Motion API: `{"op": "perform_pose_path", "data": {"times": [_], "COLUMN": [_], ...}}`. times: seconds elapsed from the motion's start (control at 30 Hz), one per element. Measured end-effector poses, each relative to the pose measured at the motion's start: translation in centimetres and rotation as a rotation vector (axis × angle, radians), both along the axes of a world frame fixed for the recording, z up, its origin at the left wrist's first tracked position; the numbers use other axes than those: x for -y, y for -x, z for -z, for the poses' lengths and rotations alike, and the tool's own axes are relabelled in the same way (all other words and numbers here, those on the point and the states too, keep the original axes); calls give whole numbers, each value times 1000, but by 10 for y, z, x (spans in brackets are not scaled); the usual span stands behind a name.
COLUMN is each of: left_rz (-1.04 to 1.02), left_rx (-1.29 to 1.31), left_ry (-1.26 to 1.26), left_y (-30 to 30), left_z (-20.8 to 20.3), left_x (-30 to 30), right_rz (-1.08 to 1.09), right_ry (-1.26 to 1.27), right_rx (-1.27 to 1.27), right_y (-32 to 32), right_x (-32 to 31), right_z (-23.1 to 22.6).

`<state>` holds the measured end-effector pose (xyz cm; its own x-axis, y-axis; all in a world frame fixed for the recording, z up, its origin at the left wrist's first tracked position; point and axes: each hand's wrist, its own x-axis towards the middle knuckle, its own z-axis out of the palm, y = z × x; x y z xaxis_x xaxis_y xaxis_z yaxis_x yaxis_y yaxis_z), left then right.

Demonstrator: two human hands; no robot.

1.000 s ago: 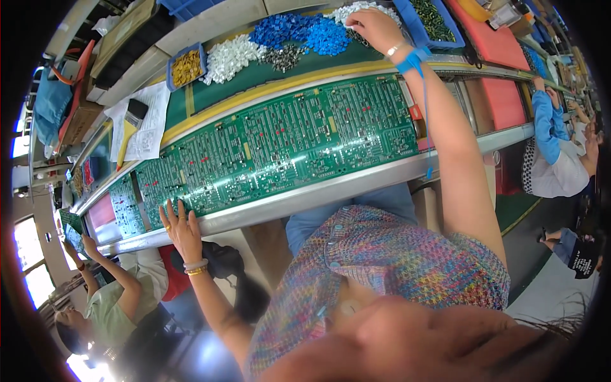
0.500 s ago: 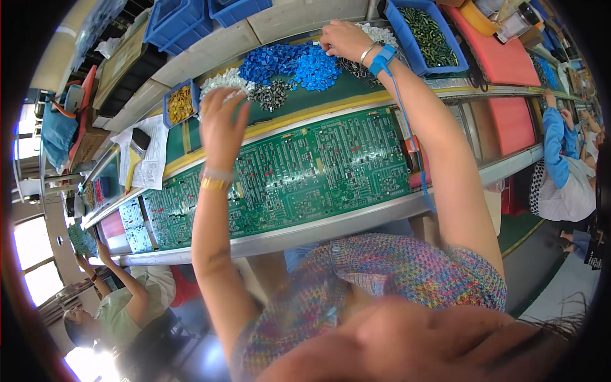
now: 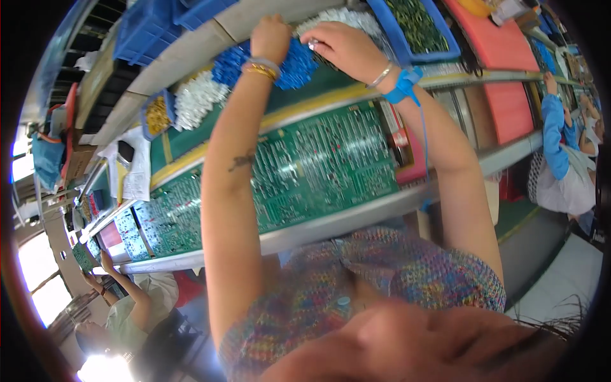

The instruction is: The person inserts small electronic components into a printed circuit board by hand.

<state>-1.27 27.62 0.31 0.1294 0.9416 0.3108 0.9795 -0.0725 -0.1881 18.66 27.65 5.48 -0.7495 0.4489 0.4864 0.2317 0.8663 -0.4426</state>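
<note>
My left hand (image 3: 270,39) is over the heap of small blue components (image 3: 228,66), fingers curled down and partly hidden behind its back; whether it holds anything cannot be made out. To its right, my right hand (image 3: 344,51) pinches a small silvery part (image 3: 312,44) between thumb and fingers. The brighter blue components (image 3: 296,67) lie between and below the two hands. Nearer to me, large green circuit boards (image 3: 324,159) lie in a row along the rail, and my left forearm crosses over them. A blue strap with a cord (image 3: 405,85) circles my right wrist.
White components form heaps (image 3: 198,100) at left and at the back right. A blue bin of green parts (image 3: 417,28) stands far right, a small bin of yellow parts (image 3: 158,114) at left. Papers (image 3: 135,172) lie beside it. Co-workers sit at left (image 3: 130,312) and right (image 3: 557,159).
My left hand has swung from the white heap up and right to the blue components. My right hand has turned, and a small silvery part now shows in its fingertips.
</note>
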Motion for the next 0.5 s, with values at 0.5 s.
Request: {"op": "perform_pose_path", "data": {"times": [0.5], "left_rz": [-29], "left_rx": [269], "left_ry": [-82], "left_y": [-10], "left_z": [-44], "left_x": [30], "right_rz": [110], "right_ry": [346], "right_rx": [248], "right_y": [-177], "right_x": [163], "right_z": [24]}}
